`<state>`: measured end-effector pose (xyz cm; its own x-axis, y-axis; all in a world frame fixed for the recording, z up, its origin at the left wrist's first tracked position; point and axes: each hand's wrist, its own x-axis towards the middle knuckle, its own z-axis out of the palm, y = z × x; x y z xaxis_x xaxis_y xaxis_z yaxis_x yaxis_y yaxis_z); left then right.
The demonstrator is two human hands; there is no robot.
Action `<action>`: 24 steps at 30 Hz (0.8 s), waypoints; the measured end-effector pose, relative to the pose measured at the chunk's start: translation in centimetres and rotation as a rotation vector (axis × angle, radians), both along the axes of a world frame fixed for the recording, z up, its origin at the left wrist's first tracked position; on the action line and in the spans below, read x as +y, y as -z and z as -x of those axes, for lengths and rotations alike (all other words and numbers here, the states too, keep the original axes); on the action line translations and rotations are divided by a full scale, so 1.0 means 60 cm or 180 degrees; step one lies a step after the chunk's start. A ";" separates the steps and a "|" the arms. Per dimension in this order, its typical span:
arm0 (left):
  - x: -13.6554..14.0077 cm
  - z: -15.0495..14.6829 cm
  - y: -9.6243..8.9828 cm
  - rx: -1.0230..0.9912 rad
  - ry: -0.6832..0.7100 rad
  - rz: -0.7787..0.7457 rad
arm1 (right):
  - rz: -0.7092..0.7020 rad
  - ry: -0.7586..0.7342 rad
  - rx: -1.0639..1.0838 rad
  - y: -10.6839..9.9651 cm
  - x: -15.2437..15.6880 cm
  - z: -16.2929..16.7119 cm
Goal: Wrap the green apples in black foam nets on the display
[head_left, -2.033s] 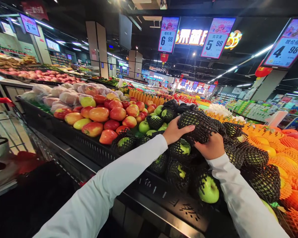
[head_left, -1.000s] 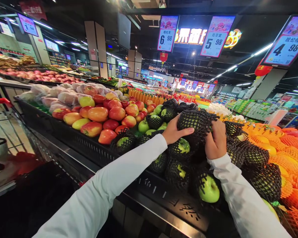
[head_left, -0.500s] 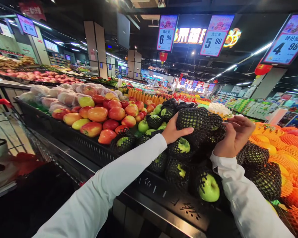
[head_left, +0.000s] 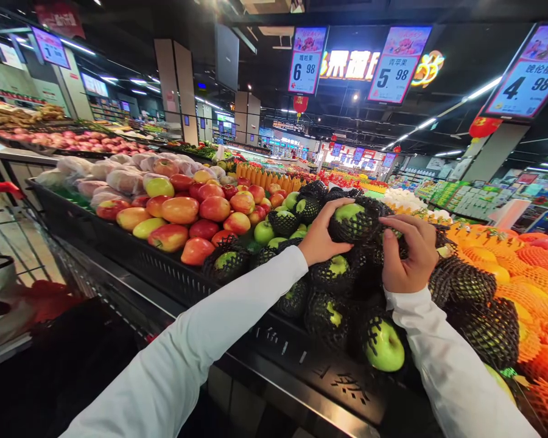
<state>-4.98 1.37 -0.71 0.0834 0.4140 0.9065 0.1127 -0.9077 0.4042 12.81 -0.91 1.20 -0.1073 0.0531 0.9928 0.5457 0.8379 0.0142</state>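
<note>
A green apple [head_left: 349, 213] in a black foam net is gripped by my left hand [head_left: 320, 238], fingers behind it and thumb along its near side. Bare green skin shows at the apple's top. My right hand [head_left: 411, 255] is just to the right, thumb and forefinger closed at the edge of the black foam net [head_left: 369, 213]; the exact pinch is partly hidden. Below both hands lie more netted green apples, among them one with its green side exposed [head_left: 385, 348] at the front of the black crate [head_left: 301, 359].
Red and yellow apples [head_left: 180, 208] are heaped to the left, bagged fruit [head_left: 125, 179] beyond them. Oranges in orange nets [head_left: 530, 292] fill the right side. A shopping cart [head_left: 9, 225] stands at the left. Price signs [head_left: 399, 64] hang overhead.
My right hand has moved left, closer to my left hand. The held apple's top, covered by netting before, now shows bare green skin.
</note>
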 end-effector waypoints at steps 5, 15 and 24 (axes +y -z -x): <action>0.005 0.004 0.001 0.0311 -0.0116 -0.0364 | 0.1176 -0.0129 0.0446 0.005 0.017 0.007; 0.003 0.005 -0.002 0.0869 -0.0140 -0.0393 | 0.0968 -0.0149 0.0613 0.009 0.035 -0.001; 0.005 0.003 0.003 0.0460 -0.0240 -0.0074 | 0.0886 -0.0579 0.0299 0.013 0.022 0.003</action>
